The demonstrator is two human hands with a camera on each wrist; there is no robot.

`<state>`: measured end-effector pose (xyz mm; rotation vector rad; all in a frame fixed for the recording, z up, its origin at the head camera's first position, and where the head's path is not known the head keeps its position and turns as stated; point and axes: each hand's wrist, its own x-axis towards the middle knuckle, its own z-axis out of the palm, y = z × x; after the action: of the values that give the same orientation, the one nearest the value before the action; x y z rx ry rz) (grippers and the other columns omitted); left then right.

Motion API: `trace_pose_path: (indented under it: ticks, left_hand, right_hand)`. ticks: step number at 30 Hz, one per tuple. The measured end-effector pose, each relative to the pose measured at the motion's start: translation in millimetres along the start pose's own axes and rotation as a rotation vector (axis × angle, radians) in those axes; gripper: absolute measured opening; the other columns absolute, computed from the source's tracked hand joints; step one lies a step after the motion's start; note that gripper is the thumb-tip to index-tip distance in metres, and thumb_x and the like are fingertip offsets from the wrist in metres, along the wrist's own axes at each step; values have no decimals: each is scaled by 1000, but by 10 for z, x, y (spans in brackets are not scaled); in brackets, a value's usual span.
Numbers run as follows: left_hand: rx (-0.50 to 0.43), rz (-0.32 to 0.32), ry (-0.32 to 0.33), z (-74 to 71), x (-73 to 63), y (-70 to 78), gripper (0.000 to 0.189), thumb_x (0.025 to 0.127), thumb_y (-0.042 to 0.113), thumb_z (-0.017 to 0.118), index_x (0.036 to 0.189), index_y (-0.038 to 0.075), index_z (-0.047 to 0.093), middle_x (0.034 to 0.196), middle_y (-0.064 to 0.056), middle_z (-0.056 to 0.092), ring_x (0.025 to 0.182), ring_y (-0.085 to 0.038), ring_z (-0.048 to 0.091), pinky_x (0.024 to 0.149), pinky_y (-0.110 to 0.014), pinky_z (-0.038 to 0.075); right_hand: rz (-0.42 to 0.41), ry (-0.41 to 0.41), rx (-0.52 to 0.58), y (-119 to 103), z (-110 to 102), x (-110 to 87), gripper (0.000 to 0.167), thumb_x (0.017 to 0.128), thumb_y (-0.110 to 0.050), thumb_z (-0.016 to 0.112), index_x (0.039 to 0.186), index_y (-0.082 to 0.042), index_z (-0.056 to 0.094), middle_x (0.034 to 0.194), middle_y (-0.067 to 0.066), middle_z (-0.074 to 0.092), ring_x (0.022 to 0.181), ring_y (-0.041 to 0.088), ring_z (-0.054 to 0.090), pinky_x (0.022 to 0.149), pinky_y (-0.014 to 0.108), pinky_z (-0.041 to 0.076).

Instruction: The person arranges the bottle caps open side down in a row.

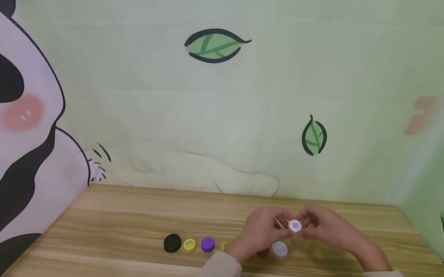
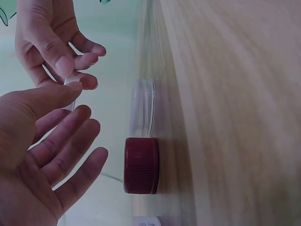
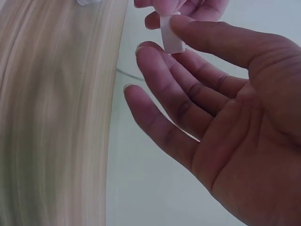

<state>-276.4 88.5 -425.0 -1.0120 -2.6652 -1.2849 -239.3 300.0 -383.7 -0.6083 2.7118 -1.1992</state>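
A small white bottle cap (image 1: 295, 225), with a square code printed on its top, is held up over the table between both hands. My left hand (image 1: 263, 228) pinches its left edge with thumb and fingers. From the other side, my right hand (image 1: 330, 227) pinches the same cap, its thumb on the rim in the right wrist view; its lower fingers extend free. Below the hands lies a clear ribbed cap (image 2: 144, 109) beside a dark red ribbed cap (image 2: 142, 165). In the head view the left wrist partly covers the red one.
Leftward along the wooden table (image 1: 129, 218) runs a row of caps: a black cap (image 1: 172, 243), a yellow cap (image 1: 189, 245), a purple cap (image 1: 207, 244) and another yellow cap (image 1: 224, 245) partly behind the left arm. A printed cloth backdrop (image 1: 265, 81) rises at the table's far edge.
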Motion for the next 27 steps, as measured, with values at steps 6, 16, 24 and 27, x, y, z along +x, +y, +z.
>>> trace_pose_path:
  ticks: [6,16,24,27]
  left_hand:
    - [17,-24,-54,38,-16,9,17,91,16,86,107,16,82,85,15,73,73,6,61,66,-16,49]
    - [142,36,-79,98,-29,10,17,90,18,87,106,16,84,83,15,74,72,8,57,66,-14,45]
    - [209,31,-93,127,-30,-5,15,88,21,87,102,18,84,81,16,74,74,8,57,66,-13,43]
    - [225,28,-101,143,-38,-9,14,88,22,88,101,20,85,83,16,76,74,10,57,67,-13,43]
  right_hand:
    - [-3,-27,-60,28,12,-8,21,89,-3,83,103,-5,67,92,0,68,86,19,64,72,30,55]
    - [-18,-82,-26,117,41,-17,21,86,2,82,101,-4,68,89,-1,69,82,18,64,71,29,54]
    - [-2,-98,-16,169,68,-5,22,84,1,84,100,-4,69,88,0,69,80,18,62,68,28,53]
    - [-1,-108,-15,196,84,-2,22,84,1,84,99,-4,69,89,0,69,81,17,62,69,28,52]
